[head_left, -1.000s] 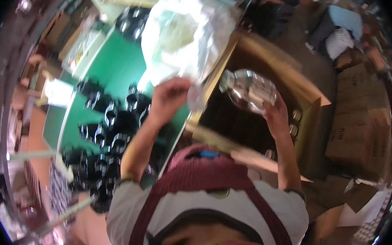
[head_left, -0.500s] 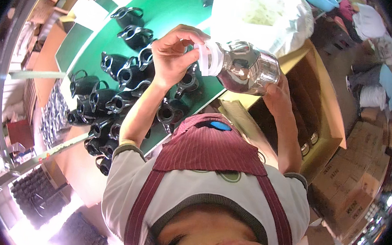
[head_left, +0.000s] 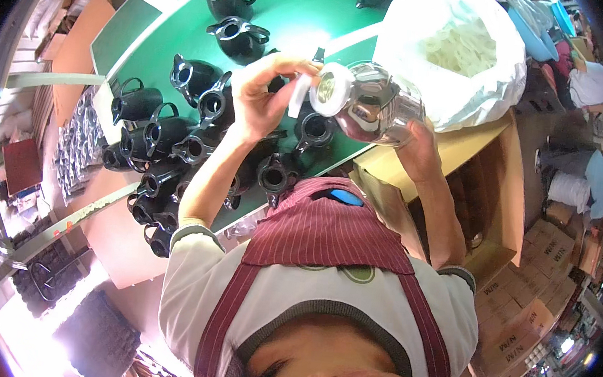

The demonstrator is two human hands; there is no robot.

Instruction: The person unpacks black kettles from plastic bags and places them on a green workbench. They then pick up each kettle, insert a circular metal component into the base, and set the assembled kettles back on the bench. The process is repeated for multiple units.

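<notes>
The shiny, rounded flask point(head_left: 373, 103) is clasped near its base by the right hand's point(head_left: 420, 152) curled fingers; its smooth white ring point(head_left: 343, 92), edge-on earlier, is now seen round. A white piece point(head_left: 299, 96) is pinched by the left hand point(head_left: 260, 97), near glossy black jugs point(head_left: 194, 81).

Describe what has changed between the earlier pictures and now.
The flask has moved left from over the box to the left hand. Its mouth, bare in the earliest picture, now has a white ring at it. The left hand has moved away from the bag; its fingers hold a white piece. The view shifted too. Unchanged: the right hand holds the flask's base; black pitchers stand on the table.
</notes>
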